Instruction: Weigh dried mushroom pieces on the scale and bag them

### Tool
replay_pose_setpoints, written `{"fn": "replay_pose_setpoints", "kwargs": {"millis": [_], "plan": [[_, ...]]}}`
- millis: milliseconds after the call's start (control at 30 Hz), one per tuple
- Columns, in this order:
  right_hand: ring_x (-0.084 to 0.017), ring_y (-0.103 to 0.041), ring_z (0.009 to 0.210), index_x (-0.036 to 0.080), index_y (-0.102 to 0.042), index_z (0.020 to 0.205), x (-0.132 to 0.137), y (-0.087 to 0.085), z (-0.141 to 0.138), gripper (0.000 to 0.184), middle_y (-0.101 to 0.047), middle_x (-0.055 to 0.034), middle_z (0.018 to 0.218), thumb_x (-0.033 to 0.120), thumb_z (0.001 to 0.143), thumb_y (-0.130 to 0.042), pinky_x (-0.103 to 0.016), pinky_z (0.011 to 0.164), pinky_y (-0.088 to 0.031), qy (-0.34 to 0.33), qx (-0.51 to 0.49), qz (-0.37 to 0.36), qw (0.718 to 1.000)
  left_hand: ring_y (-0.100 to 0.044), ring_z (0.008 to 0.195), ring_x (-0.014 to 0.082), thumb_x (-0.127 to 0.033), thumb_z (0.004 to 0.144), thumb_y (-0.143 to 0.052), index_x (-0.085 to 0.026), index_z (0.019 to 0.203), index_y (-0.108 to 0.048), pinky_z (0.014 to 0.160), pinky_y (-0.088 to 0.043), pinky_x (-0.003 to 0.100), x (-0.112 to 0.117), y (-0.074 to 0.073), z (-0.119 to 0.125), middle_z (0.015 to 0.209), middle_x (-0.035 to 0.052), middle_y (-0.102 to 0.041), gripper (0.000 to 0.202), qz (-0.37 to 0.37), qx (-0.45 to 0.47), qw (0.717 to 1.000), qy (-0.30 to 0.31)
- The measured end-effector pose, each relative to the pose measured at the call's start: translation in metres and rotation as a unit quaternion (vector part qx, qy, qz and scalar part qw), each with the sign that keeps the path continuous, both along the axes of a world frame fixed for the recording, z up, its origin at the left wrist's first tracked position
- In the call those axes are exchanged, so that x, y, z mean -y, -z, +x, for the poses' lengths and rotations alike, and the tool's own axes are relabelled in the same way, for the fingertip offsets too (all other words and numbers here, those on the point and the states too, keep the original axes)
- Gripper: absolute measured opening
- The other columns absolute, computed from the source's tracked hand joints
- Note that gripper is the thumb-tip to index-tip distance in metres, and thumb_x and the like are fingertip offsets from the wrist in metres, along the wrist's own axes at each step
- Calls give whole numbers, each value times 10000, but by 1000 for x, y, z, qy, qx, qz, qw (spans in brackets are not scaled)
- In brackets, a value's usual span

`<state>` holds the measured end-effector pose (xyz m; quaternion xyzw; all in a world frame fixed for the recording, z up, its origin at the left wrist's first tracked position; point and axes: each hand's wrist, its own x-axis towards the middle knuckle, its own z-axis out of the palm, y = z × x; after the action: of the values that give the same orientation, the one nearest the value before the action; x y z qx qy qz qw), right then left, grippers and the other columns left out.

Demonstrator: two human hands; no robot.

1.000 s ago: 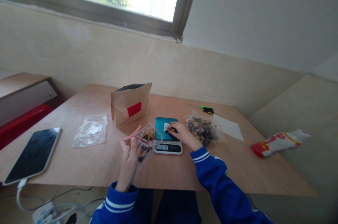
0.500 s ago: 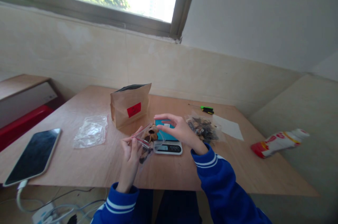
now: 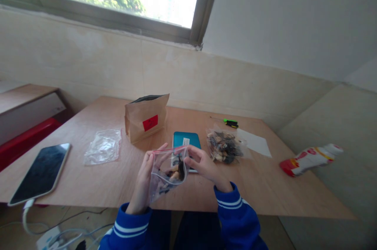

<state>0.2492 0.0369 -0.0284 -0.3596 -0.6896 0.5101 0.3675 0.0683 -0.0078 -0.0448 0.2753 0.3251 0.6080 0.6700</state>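
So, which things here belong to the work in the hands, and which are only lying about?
Seems part of the work: left hand, right hand, clear zip bag, teal digital scale, filled plastic bag, kraft paper pouch, flat plastic bag.
Lying about: phone, screwdriver, white paper, red-and-white packet.
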Motion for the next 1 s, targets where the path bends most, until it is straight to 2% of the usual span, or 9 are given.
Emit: {"fn": "replay_pose_setpoints", "kwargs": {"millis": [67, 133, 267, 367, 533, 667, 733, 867, 1000], "plan": [[-197, -659, 903, 188, -660, 912, 9, 4, -8, 384, -698, -51, 912, 551, 789, -650, -312, 829, -525, 66, -34, 11, 997, -567, 1199, 316, -509, 859, -538, -189, 1121, -577, 896, -527, 494, -1, 1, 1, 1283, 163, -599, 415, -13, 11, 1000, 18], [-167, -644, 747, 186, -634, 775, 15, 8, -14, 324, -667, -20, 757, 508, 786, -672, -273, 704, -524, 172, -69, 22, 982, -539, 1229, 309, -495, 828, -592, -191, 1100, -607, 931, -508, 462, -2, 4, 0, 1318, 149, -573, 409, -8, 9, 1000, 1], [-147, -613, 627, 183, -617, 744, 20, 11, -16, 296, -635, 3, 665, 471, 785, -674, -261, 623, -505, 369, -130, 47, 919, -554, 1201, 318, -613, 831, -510, -185, 1070, -629, 929, -493, 474, -4, 12, -6, 1269, 134, -614, 504, 12, 30, 999, 23], [-153, -614, 592, 174, -618, 775, 24, 11, -12, 310, -641, -2, 651, 480, 785, -664, -273, 602, -505, 446, -144, 60, 882, -627, 1088, 291, -603, 809, -561, -184, 1025, -640, 911, -501, 437, -3, 16, -8, 1115, 112, -694, 478, 46, -4, 998, 41], [-186, -659, 710, 181, -626, 864, 42, 12, -20, 293, -690, -41, 782, 473, 838, -606, -288, 661, -526, 457, -83, 86, 882, -681, 901, 194, -431, 844, -611, -179, 921, -654, 822, -527, 299, 3, 11, 6, 949, 57, -727, 267, 101, -205, 971, -66], [-179, -676, 794, 196, -638, 910, 60, 10, -27, 318, -709, -53, 854, 441, 947, -438, -263, 705, -526, 367, -28, 108, 923, -683, 755, 157, -440, 849, -591, -189, 922, -639, 653, -540, 239, 11, 0, 16, 907, 45, -728, 266, 102, -279, 950, -93], [-168, -678, 760, 198, -647, 900, 67, 9, -24, 349, -715, -51, 842, 435, 965, -399, -249, 682, -527, 339, -17, 112, 934, -662, 650, 136, -452, 843, -589, -185, 896, -628, 559, -517, 214, 13, -4, 16, 820, 30, -717, 276, 90, -281, 949, -113], [-155, -676, 643, 193, -660, 880, 73, 6, -9, 356, -721, -40, 745, 461, 948, -435, -239, 605, -536, 381, -45, 101, 918, -579, 493, 98, -447, 828, -598, -184, 818, -568, 456, -451, 178, 11, -6, 10, 597, -38, -616, 265, 58, -203, 961, -181], [-153, -678, 590, 187, -666, 901, 74, 5, -2, 335, -723, -31, 681, 472, 921, -491, -241, 565, -547, 379, -74, 79, 919, -587, 483, 102, -412, 807, -623, -184, 825, -545, 433, -440, 178, 10, -9, 6, 603, -48, -611, 241, 61, -156, 972, -164]]}}
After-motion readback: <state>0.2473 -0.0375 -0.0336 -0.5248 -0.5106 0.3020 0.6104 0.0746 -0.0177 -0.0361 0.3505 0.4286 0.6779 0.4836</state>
